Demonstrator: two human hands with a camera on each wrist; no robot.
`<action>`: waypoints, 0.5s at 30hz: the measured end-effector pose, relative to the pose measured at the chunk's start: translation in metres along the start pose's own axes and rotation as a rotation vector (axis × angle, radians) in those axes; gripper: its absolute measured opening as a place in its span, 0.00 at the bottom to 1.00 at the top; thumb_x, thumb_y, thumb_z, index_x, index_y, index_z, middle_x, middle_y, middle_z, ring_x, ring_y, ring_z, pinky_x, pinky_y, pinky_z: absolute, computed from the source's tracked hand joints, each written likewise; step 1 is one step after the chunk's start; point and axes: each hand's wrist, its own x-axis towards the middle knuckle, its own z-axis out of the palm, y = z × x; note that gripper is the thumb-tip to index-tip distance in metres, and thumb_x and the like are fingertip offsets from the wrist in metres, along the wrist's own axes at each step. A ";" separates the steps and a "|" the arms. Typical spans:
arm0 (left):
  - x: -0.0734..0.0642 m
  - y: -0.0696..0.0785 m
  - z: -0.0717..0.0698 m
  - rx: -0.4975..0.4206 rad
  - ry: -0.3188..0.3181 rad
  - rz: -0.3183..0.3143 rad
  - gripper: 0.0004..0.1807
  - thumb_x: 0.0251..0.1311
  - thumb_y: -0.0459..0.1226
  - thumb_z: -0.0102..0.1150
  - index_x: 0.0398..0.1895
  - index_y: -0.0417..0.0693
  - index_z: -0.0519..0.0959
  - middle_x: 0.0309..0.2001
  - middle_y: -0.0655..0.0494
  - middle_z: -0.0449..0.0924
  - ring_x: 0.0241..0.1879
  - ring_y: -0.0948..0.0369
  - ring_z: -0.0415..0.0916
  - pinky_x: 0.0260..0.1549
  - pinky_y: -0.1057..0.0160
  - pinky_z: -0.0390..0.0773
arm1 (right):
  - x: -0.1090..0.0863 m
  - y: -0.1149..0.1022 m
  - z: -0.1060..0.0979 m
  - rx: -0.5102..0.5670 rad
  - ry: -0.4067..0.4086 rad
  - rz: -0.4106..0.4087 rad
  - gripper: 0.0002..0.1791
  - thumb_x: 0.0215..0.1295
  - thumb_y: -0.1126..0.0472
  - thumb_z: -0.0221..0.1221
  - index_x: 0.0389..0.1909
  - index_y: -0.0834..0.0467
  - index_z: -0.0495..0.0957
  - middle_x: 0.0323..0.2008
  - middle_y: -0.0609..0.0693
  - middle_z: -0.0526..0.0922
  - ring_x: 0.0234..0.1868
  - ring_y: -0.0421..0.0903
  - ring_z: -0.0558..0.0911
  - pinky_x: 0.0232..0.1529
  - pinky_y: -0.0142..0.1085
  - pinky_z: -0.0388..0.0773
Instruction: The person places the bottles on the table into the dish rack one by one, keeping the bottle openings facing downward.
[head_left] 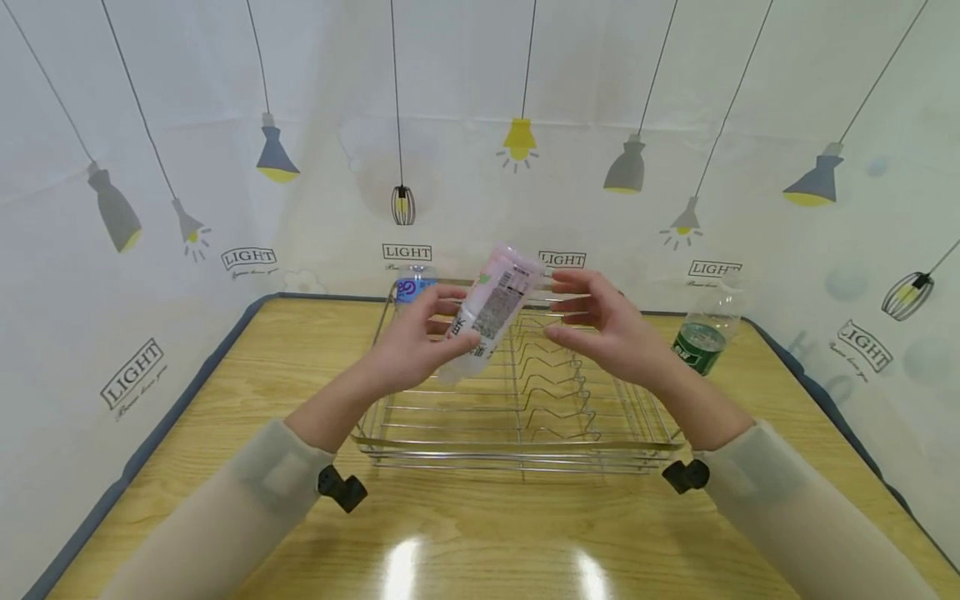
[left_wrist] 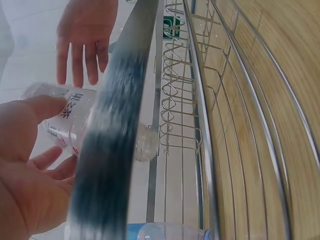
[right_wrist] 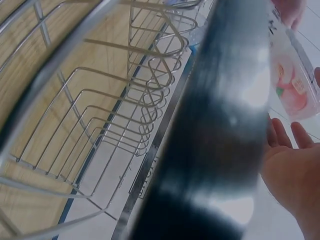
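My left hand [head_left: 408, 346] grips a clear plastic bottle [head_left: 497, 304] with a pink label and dark print, thumb on one side and fingers on the other. The bottle slants above a metal wire dish rack [head_left: 517, 446], its base up to the right and its neck low to the left. In the left wrist view the bottle's neck [left_wrist: 146, 144] shows past a blurred metal bar. Beside the bottle's base, my right hand [head_left: 615, 333] is held with its fingers extended and spread, a small gap away. The right wrist view shows peach pictures on the label [right_wrist: 290, 80].
A bottle with a blue label [head_left: 414, 287] is at the rack's back left corner. Right of the rack stands a clear bottle with a green label [head_left: 701, 342]. The wooden table [head_left: 480, 525] is bordered by a white cloth [head_left: 465, 192] printed with lamps.
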 end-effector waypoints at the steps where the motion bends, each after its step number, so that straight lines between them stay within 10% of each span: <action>1: 0.000 0.000 0.000 -0.016 0.006 -0.006 0.36 0.77 0.40 0.68 0.82 0.51 0.63 0.73 0.41 0.74 0.69 0.39 0.79 0.66 0.39 0.83 | 0.001 0.000 0.001 -0.001 -0.011 0.012 0.39 0.78 0.61 0.67 0.84 0.55 0.61 0.77 0.59 0.71 0.74 0.63 0.77 0.75 0.61 0.76; 15: 0.001 0.002 0.014 -0.056 -0.006 -0.003 0.44 0.79 0.45 0.66 0.89 0.72 0.52 0.75 0.44 0.73 0.69 0.40 0.81 0.62 0.37 0.85 | 0.018 -0.011 0.028 0.118 -0.066 0.055 0.48 0.81 0.59 0.65 0.89 0.53 0.45 0.78 0.60 0.69 0.73 0.60 0.80 0.71 0.51 0.82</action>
